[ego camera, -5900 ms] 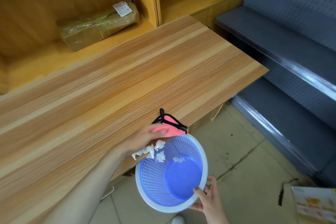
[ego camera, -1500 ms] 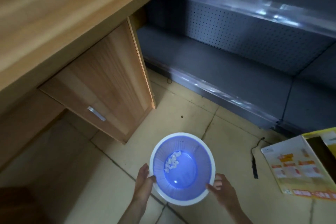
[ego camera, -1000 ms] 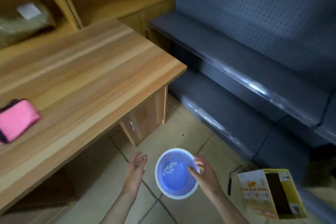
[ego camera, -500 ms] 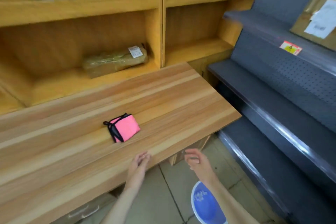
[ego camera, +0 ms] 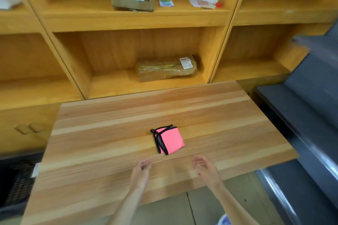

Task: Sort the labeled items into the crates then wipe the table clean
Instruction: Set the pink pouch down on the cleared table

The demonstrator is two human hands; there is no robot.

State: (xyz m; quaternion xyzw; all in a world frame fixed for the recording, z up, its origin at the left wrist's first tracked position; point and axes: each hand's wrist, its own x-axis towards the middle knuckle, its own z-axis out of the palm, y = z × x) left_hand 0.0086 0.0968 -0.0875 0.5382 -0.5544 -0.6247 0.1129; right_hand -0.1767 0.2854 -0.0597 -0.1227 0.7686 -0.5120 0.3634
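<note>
Here, a folded pink cloth (ego camera: 169, 139) is seen lying on the desk (ego camera: 102, 133), near its front edge. The left hand (ego camera: 141, 170) and right hand (ego camera: 204, 168) are held just before it, apart from it, fingers loosely curled, nothing gripped.

Wooden table (ego camera: 109, 151); pink cloth (ego camera: 171, 139) on it

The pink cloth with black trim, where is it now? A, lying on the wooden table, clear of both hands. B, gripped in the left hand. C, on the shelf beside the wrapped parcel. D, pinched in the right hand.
A: the pink cloth lies on the wooden table beyond the left hand and right hand, neither touching it.
</note>
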